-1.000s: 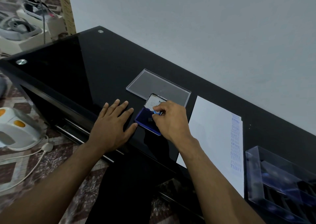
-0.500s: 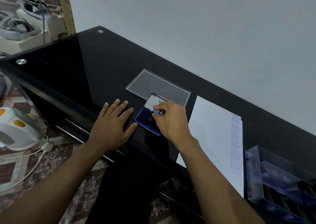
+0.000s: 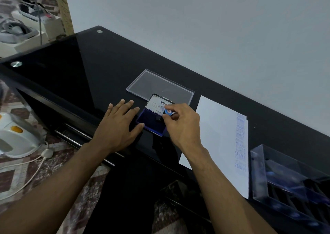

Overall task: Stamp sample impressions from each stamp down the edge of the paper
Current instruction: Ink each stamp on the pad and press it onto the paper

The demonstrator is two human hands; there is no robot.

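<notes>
The right hand (image 3: pixel 180 124) pinches a small stamp (image 3: pixel 168 111) by its blue round top between thumb and fingertips, the stamp standing upright over the blue ink pad (image 3: pixel 150 124); whether its face touches the pad or sits just above it cannot be told, since the fingers hide the lower end. The ink pad lies open in its case on the black glass desk (image 3: pixel 89 69), its lid (image 3: pixel 158 104) tipped back on the far side with a white label showing inside. The left hand (image 3: pixel 118 126) lies flat on the desk, fingers straight and spread, holding nothing; its thumb and forefinger touch the near-left edge of the ink pad case. So the stamp is at the pad's right part, just beyond the left hand's fingertips and wholly in the right hand's grasp.

A clear plastic lid (image 3: pixel 160 85) lies flat on the desk just behind the ink pad. To the right of the right hand lies the white paper (image 3: pixel 214 135), with a column of blue impressions (image 3: pixel 240 144) down its right edge; some read SAMPLE and AIR MAIL. Just beside that edge, further right, sits a clear plastic stamp box (image 3: pixel 289 183) with dark blue stamps in slots. On the floor at left sits a white appliance with a cord (image 3: pixel 16 137).
</notes>
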